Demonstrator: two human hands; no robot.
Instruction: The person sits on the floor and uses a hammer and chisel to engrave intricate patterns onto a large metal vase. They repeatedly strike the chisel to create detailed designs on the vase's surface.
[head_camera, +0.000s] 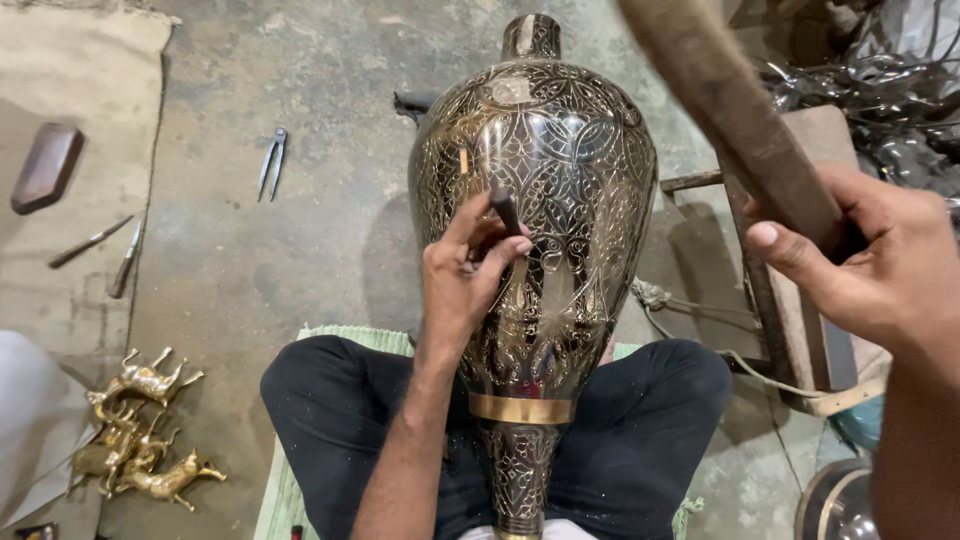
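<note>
Head view | engraving step, judging by the pose | left hand (462, 283) pinching chisel (506, 212) tip-down on engraved vase (533, 200), frame centre, across lap | right hand (880, 262) wrapped tight around wooden mallet (730, 100), raised upper right | next calls for a square strike on the chisel head

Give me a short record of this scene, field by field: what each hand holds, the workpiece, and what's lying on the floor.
Left hand: pinches a small dark chisel-like tool, tip against the vase
Right hand: grips a brown wooden mallet handle, raised
Workpiece: large dark engraved metal vase with a brass band, lying between the person's crossed legs
Floor left: small brass animal figurines, metal dividers, two slim hand tools
Under the person: green mat
</note>
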